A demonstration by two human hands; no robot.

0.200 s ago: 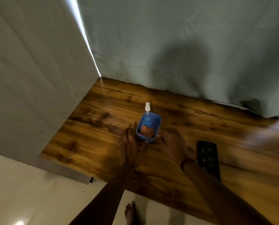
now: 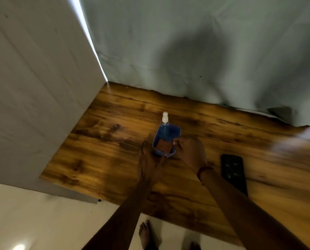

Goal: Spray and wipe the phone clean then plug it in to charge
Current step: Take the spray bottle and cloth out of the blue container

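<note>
A small blue container (image 2: 174, 131) stands in the middle of the wooden table (image 2: 105, 141). In it are a clear spray bottle (image 2: 165, 117) with a white nozzle and an orange-brown cloth (image 2: 164, 146). My left hand (image 2: 147, 157) cups the container's near left corner, fingers along its side and thumb at its near edge. My right hand (image 2: 191, 152) curls against its right rim. A black phone (image 2: 233, 170) lies flat on the table, to the right of my right wrist and partly hidden by my forearm.
A grey-green cloth (image 2: 204, 51) hangs along the table's far edge. A white panel (image 2: 33, 87) borders the table on the left. The table's near edge is close to my body, and my bare feet (image 2: 147, 233) show on the pale floor below.
</note>
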